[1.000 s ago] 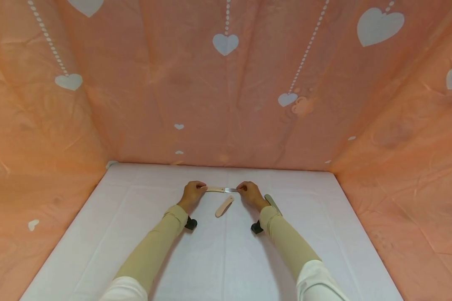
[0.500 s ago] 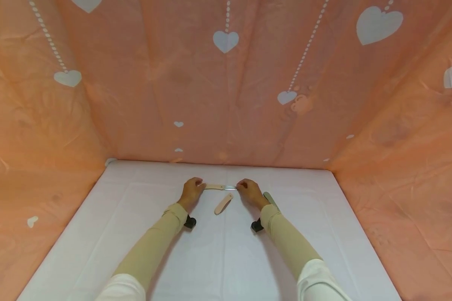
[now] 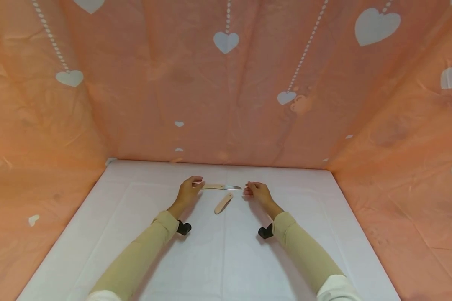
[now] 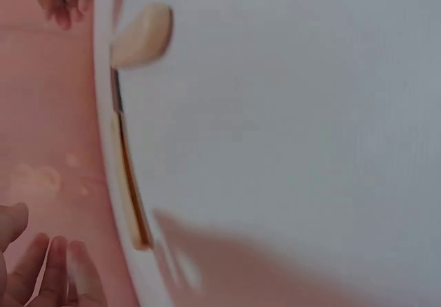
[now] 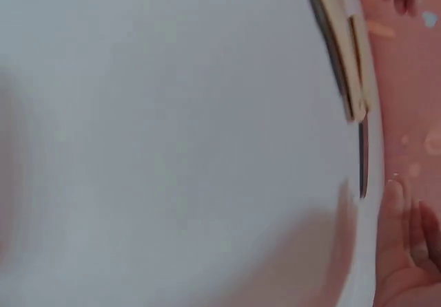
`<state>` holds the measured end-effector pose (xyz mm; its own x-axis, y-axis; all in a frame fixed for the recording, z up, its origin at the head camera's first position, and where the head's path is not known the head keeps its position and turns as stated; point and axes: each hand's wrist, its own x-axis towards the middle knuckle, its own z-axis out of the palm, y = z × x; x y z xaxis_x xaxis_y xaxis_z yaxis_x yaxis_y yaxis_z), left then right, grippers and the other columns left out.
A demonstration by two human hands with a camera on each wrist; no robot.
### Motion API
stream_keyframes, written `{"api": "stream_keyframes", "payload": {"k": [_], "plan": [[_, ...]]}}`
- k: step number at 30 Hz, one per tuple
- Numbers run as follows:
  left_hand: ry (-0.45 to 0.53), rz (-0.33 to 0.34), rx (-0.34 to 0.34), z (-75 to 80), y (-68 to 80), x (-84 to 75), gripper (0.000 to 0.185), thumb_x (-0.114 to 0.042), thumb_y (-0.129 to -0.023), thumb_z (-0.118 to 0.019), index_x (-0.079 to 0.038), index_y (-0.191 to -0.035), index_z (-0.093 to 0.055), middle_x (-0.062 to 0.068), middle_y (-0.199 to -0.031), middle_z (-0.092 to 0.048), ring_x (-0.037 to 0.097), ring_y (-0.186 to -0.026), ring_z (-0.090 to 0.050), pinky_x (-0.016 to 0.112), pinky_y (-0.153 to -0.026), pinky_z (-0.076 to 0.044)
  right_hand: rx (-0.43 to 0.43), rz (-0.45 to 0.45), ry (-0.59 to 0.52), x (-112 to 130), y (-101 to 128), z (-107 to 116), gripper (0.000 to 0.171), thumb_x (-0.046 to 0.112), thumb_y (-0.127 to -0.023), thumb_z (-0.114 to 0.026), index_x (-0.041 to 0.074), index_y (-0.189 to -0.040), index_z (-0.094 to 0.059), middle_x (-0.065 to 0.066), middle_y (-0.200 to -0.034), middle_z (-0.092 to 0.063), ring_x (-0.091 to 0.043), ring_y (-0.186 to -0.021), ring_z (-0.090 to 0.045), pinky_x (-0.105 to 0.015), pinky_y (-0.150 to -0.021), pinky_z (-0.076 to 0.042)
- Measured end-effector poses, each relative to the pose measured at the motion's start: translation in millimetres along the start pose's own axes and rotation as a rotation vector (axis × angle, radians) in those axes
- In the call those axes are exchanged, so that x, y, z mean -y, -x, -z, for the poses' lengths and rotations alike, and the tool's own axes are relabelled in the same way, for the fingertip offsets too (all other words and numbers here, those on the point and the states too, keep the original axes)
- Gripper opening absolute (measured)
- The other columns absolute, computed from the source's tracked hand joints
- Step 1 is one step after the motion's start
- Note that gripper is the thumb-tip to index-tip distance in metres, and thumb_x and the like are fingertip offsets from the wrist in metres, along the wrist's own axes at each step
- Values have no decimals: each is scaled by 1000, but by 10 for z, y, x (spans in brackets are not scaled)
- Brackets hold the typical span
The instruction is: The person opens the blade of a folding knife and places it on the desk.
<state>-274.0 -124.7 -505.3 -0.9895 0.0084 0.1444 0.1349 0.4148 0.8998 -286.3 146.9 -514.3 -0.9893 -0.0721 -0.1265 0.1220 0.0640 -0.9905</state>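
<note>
Since a second ago: both hands drawn back from the knife (image 3: 221, 187); right hand (image 3: 258, 193) off the blade tip, now just right of it and apart, fingers relaxed and released. Left hand (image 3: 188, 192) at the handle end, fingers loosely extended; whether touching the handle, cannot tell. Knife: pale wooden handle, steel blade pointing right, lying flat on the white counter (image 3: 226, 251), far centre. Wooden sheath (image 3: 223, 203): just near of the knife, angled, empty, apart from the blade. To do well, by judgement: grip handle only, keep fingers off the edge, line tip with the sheath mouth before sliding. Containers: sheath only, nothing inside.
</note>
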Motion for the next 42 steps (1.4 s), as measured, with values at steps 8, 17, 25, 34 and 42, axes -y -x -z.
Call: {"api": "stream_keyframes", "payload": {"k": [8, 17, 25, 34, 42], "plan": [[164, 68, 152, -125, 148, -141, 31, -11, -91, -60, 7, -116, -57, 19, -110, -61, 34, -101, -58, 38, -79, -52, 162, -180, -101, -85, 250, -64, 36, 12, -96, -50, -15, -119, -50, -20, -99, -63, -25, -88, -65, -34, -79, -52], [230, 121, 341, -236, 236, -109, 35, -17, -95, -55, 9, -118, -54, 26, -115, -57, 37, -105, -56, 39, -86, -49, 288, -284, -205, -170, 420, -179, 34, 6, -96, -48, -16, -121, -46, -17, -97, -64, -24, -89, -65, -36, -83, -50], [196, 184, 378, -321, 254, -106, 31, -16, -94, -55, 9, -113, -58, 20, -103, -61, 24, -92, -59, 34, -80, -50, 315, -288, -333, -221, 473, -263, 34, 0, -94, -48, -19, -122, -42, -23, -103, -62, -30, -101, -61, -38, -90, -46], [252, 224, 426, -458, 245, -106, 30, 1, -88, -54, 14, -115, -52, 23, -106, -59, 22, -91, -58, 36, -78, -52, 289, -292, -362, -200, 466, -389, 32, -2, -94, -46, -19, -121, -43, -30, -111, -58, -34, -106, -57, -40, -90, -46], [216, 235, 401, -506, 255, -120, 30, 4, -86, -57, 11, -115, -54, 19, -105, -62, 21, -91, -58, 34, -75, -52, 270, -290, -304, -227, 411, -425, 31, 2, -95, -46, -18, -119, -48, -27, -104, -63, -27, -96, -63, -37, -85, -49]]}}
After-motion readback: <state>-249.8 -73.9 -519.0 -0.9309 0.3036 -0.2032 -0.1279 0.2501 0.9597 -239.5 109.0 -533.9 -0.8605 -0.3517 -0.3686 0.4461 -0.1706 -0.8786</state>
